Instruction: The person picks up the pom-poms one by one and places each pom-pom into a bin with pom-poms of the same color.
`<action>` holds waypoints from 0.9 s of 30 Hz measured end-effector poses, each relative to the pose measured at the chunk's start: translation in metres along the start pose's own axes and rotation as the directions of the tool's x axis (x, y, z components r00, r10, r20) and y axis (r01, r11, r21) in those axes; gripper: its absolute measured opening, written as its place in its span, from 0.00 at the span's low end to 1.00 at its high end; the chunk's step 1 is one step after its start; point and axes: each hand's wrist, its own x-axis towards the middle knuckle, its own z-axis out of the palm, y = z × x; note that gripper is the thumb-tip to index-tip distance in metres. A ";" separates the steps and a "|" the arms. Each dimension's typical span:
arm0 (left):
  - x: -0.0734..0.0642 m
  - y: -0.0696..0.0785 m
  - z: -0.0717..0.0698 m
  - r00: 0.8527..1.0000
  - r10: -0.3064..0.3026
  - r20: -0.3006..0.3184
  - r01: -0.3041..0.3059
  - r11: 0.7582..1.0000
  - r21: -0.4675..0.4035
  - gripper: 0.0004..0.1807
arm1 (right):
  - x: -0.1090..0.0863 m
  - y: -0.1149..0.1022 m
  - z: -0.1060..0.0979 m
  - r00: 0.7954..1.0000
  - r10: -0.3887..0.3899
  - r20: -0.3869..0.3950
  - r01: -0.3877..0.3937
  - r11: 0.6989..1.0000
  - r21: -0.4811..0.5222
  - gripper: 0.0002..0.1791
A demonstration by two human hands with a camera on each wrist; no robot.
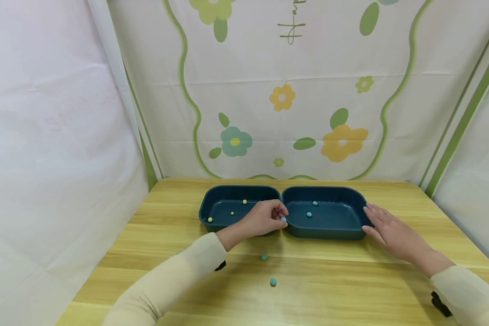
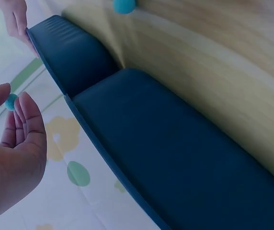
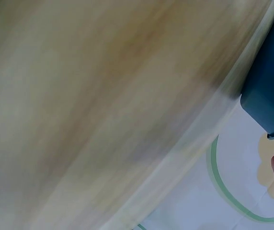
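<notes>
My left hand (image 1: 265, 218) pinches a small blue ball (image 1: 283, 219) between thumb and fingertips, above the spot where two dark blue trays meet. In the left wrist view the blue ball (image 2: 11, 101) shows between the tips, higher than the tray rims. Two more blue balls (image 1: 309, 214) lie inside the right tray (image 1: 326, 234). The left tray (image 1: 218, 189) holds small yellow balls (image 1: 245, 202), and my left hand hides part of it. With its fingers fairly straight, my right hand (image 1: 393, 231) rests against the right tray's right end.
On the wooden table (image 1: 179, 290), in front of the trays, lie a blue ball (image 1: 264, 256) and, nearer to me, another blue piece (image 1: 273, 281). A white cloth (image 1: 244, 99) printed with flowers hangs behind the table, and further cloth hangs at both sides.
</notes>
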 end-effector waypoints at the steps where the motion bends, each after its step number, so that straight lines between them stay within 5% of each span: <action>1: 0.003 0.001 0.001 1.000 -0.004 -0.004 0.004 1.000 -0.001 0.07 | 0.000 0.000 0.000 1.000 0.000 0.000 0.000 1.000 -0.001 0.34; 11: 0.040 0.013 0.013 1.000 -0.002 -0.007 0.002 1.000 0.006 0.08 | 0.000 -0.001 -0.001 1.000 -0.001 -0.003 0.001 1.000 0.008 0.34; 27: 0.084 0.019 0.053 0.999 -0.052 -0.003 0.052 0.995 0.083 0.06 | -0.001 -0.002 -0.001 1.000 0.004 -0.005 -0.004 1.000 -0.001 0.33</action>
